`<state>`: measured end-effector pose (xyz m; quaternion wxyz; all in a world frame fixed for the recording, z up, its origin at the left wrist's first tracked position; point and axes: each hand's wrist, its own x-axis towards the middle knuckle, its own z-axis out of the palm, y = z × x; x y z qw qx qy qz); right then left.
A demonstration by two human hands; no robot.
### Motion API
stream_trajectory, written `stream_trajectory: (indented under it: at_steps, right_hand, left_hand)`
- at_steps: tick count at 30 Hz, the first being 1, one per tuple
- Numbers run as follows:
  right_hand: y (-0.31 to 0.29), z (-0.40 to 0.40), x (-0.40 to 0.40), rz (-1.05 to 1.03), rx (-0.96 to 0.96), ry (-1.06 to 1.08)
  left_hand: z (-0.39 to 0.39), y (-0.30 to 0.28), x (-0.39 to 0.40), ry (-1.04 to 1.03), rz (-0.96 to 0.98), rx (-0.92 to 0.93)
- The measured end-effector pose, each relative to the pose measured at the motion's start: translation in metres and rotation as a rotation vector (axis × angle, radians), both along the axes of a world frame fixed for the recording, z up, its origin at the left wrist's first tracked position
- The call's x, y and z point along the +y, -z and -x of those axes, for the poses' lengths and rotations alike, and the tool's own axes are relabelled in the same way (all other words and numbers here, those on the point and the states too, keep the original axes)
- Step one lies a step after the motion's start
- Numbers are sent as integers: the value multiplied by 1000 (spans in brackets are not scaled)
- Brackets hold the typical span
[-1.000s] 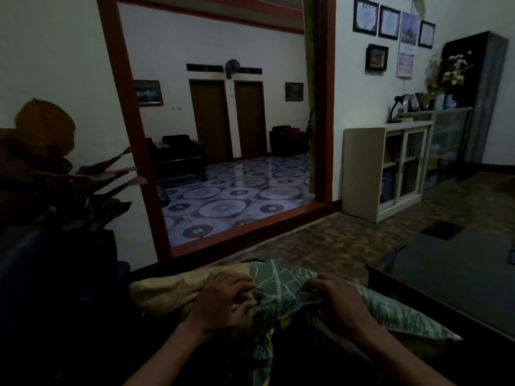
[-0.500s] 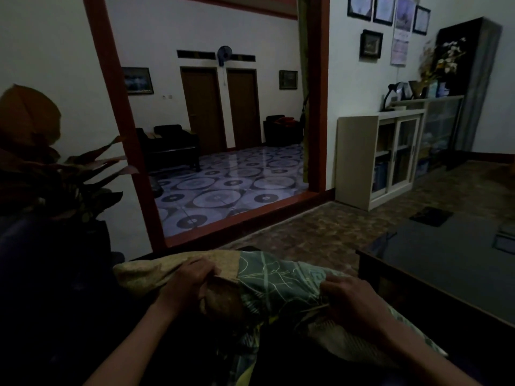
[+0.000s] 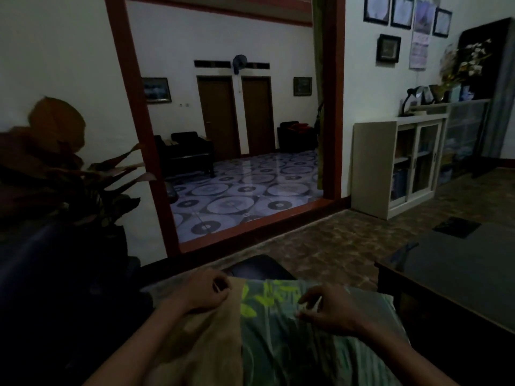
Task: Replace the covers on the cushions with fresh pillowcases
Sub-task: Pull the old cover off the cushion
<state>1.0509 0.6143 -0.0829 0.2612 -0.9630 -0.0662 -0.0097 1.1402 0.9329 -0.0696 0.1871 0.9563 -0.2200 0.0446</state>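
A cushion lies across my lap, its bare tan part (image 3: 211,338) on the left and a green leaf-patterned pillowcase (image 3: 281,330) covering its right part. My left hand (image 3: 202,291) grips the tan cushion near its far edge, fingers curled over the fabric. My right hand (image 3: 327,310) sits on the green pillowcase with bent fingers pinching the cloth. The lower part of the cushion runs out of the frame.
A dark glass-topped table (image 3: 457,274) stands close on the right. A dark sofa arm (image 3: 33,274) and a potted plant (image 3: 55,168) are on the left. A white cabinet (image 3: 395,165) stands against the far wall beside a red-framed doorway (image 3: 331,107).
The cushion now lies flatter and nearer, with the pillowcase edge straight across it. Both hands moved apart, the left onto the tan part, the right further along the green cloth.
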Motion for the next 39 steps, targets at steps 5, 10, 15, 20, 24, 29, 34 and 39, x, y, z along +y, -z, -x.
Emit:
stream_trajectory:
  at_steps: [5,10,15,20,24,29,34,39]
  right_hand:
    - [34,-32,19,67,-54,107]
    - [52,-53,14,36,139,142]
    - [62,-59,0,60,118,165]
    - [58,-80,15,-30,-121,181]
    - [59,-105,57,-4,-100,62]
    - [80,-108,69,34,-60,204]
    - [73,-110,62,-8,-42,193]
    - [68,-106,11,60,-37,231]
  left_hand:
    - [-25,32,-11,-167,105,-61]
    - [-48,72,-13,-312,155,74]
    - [-48,82,-18,-347,190,-35]
    - [-42,86,-19,-371,275,-133]
    - [-49,90,-18,-272,373,-136]
    - [-53,108,-22,-402,312,-75]
    - [-46,113,-20,-385,248,-132]
    - [-51,113,-1,-301,339,-157]
